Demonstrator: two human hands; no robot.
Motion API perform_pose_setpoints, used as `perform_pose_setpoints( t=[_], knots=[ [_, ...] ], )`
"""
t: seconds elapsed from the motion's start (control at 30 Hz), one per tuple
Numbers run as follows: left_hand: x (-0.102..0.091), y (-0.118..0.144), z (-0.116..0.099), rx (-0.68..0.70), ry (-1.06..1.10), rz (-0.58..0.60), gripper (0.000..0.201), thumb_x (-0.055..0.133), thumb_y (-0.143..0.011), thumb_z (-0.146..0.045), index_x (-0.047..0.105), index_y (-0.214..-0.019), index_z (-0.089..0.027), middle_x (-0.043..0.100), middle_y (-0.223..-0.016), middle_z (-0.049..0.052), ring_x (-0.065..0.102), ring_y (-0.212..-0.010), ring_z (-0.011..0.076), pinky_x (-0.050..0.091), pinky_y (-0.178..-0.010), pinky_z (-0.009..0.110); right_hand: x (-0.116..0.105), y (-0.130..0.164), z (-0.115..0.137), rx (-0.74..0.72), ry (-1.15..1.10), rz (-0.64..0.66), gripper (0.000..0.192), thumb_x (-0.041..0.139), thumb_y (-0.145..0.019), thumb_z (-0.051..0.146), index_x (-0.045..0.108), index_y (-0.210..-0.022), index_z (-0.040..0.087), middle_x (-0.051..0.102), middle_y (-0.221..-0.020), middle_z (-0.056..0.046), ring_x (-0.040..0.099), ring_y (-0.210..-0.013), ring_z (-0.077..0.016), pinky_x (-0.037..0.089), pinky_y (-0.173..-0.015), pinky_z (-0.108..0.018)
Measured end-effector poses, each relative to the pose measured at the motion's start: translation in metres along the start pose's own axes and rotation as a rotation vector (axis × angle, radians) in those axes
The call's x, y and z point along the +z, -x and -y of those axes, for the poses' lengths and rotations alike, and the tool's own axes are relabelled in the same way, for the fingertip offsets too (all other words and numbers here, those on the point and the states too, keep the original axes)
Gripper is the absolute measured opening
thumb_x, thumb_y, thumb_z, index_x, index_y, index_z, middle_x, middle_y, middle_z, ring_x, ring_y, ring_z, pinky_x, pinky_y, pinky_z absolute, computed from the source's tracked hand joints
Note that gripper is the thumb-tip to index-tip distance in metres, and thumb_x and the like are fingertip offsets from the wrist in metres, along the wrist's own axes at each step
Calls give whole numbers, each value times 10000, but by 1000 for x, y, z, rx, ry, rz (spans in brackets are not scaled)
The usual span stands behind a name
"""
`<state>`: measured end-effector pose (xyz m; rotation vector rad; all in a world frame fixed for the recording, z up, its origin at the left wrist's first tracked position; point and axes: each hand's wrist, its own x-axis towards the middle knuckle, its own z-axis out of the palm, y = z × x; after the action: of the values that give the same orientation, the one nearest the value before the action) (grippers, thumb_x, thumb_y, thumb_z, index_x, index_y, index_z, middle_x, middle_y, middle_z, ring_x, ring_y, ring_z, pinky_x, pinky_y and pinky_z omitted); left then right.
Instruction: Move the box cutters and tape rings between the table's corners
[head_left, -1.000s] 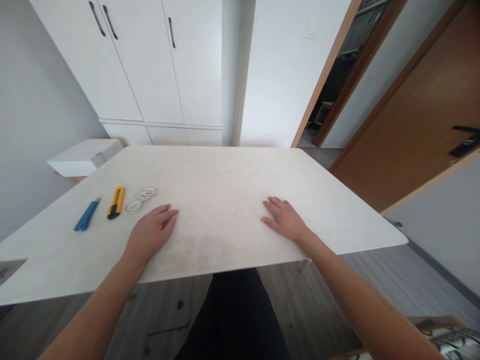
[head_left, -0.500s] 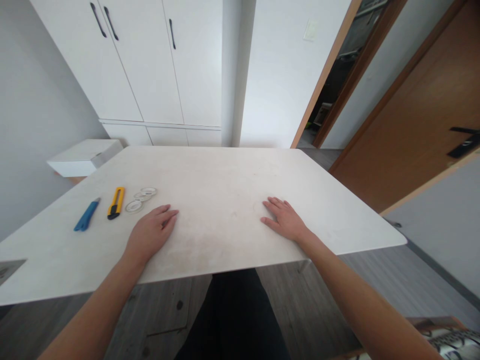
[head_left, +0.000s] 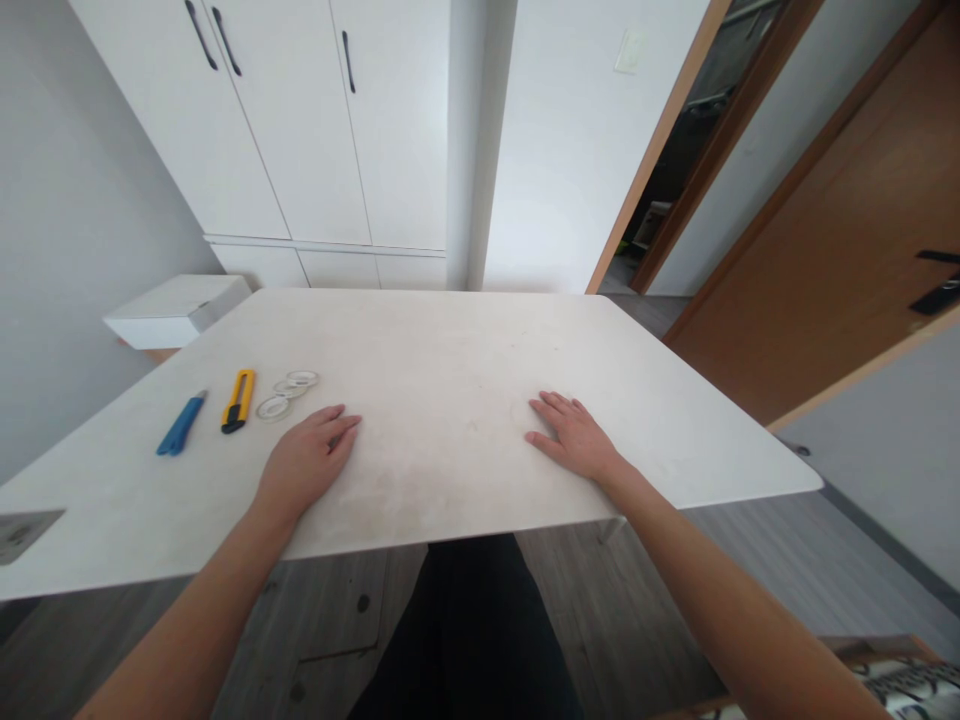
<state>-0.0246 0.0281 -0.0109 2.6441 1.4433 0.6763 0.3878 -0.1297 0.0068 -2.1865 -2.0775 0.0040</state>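
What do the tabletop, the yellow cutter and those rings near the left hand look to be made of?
Table: pale matte slab, stone or laminate look; faint mottling, no glare. Yellow cutter: probably glossy plastic with a black end. Rings: clear, likely tape rolls, since the table shows through. Left hand lies flat beside them, apart from them.

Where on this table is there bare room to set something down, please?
Bare patches: between the left hand and right hand, and the table's whole far half. Crowded only at the left: blue cutter, yellow cutter, three tape rolls.
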Motion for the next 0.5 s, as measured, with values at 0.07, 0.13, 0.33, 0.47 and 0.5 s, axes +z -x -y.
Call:
perform_pose_setpoints(
  t=[0.07, 0.13, 0.33, 0.47, 0.5],
  knots=[
    [0, 0, 0, -4, -4, 5, 474, 386, -956, -479, 751, -1136, -235, 658, -1333, 71, 620, -1223, 246, 464, -1090, 391, 0, 0, 0, -3, 0, -3, 728, 366, -967, 665, 462, -1512, 192, 379, -1593, -144, 328, -1475, -309, 240, -1200, -528],
    [0, 0, 0, -5, -5, 7, 476, 385, -957, -479, 749, -1142, -234, 657, -1334, 72, 619, -1224, 244, 465, -1088, 388, 1, 0, -1, -2, 2, -4, 730, 363, -968, 665, 462, -1511, 188, 378, -1593, -144, 326, -1476, -307, 238, -1202, -527],
    [1, 0, 0, -2, 2, 1, 478, 388, -955, -481, 752, -1139, -231, 656, -1336, 74, 620, -1223, 246, 460, -1094, 387, 1, 0, 0, -5, 11, -6, 719, 363, -969, 660, 458, -1514, 201, 380, -1593, -139, 331, -1474, -306, 245, -1199, -527],
    [-1, 0, -2, -2, 3, 1, 480, 384, -955, -473, 752, -1138, -226, 662, -1326, 81, 622, -1219, 254, 471, -1082, 395, 3, 0, -2, -18, 14, -21, 719, 358, -968, 664, 464, -1509, 202, 392, -1586, -140, 343, -1467, -313, 264, -1189, -538],
    [-1, 0, -3, -1, 5, -2, 475, 386, -954, -469, 753, -1135, -227, 663, -1323, 80, 622, -1218, 255, 473, -1080, 396, 3, 0, -3, -22, 14, -27, 716, 360, -968, 663, 466, -1507, 204, 395, -1584, -140, 346, -1466, -315, 268, -1187, -541]
  ],
)
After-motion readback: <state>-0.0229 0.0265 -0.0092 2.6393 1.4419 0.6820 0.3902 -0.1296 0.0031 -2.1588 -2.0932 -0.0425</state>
